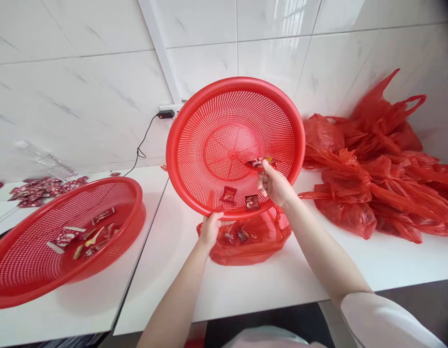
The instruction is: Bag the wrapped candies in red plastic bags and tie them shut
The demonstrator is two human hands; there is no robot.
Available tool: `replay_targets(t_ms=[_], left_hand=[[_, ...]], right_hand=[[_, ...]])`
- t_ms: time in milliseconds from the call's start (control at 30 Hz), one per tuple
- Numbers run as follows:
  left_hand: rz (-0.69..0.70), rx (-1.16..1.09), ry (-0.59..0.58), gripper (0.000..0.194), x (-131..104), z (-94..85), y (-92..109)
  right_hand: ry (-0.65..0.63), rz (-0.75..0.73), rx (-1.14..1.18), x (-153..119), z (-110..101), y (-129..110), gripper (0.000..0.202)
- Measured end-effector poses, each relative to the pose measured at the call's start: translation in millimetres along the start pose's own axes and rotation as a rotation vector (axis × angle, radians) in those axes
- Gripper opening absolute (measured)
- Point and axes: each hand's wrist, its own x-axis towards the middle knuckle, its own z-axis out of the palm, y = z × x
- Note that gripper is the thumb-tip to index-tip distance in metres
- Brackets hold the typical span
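A round red mesh basket (233, 108) is tilted up toward me in the middle. My left hand (211, 229) grips its lower rim. Inside the basket, my right hand (273, 183) is closed on a dark red packet (262, 163) near the right side. Two small wrapped packets lie low in the basket, a red one (228, 195) and a darker one (251, 202). Below the rim sits an opened red plastic bag (246, 253) with several small packets in it, partly hidden by the basket.
Another red basket (137, 205) with several packets stands at the left, beside a pile of packets (35, 191) and a clear bottle (52, 162). Several red bags (354, 179) are heaped at the right. A black plug (166, 114) and cable are by the tiled wall.
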Motion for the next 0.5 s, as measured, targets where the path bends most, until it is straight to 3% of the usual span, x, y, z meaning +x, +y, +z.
replay_targets(t_ms=[133, 367, 500], left_hand=[[0.026, -0.016, 0.006, 0.048, 2, -2.6, -1], [0.036, -0.035, 0.030, 0.040, 3, -2.8, 4], [0.007, -0.054, 0.026, 0.035, 5, -3.5, 5]], right_hand=[[-0.075, -0.066, -0.066, -4, 1, 2, 0.038], [-0.187, -0.071, -0.290, -18, 4, -9, 0.036], [-0.491, -0.061, -0.576, -31, 0, -22, 0.031]])
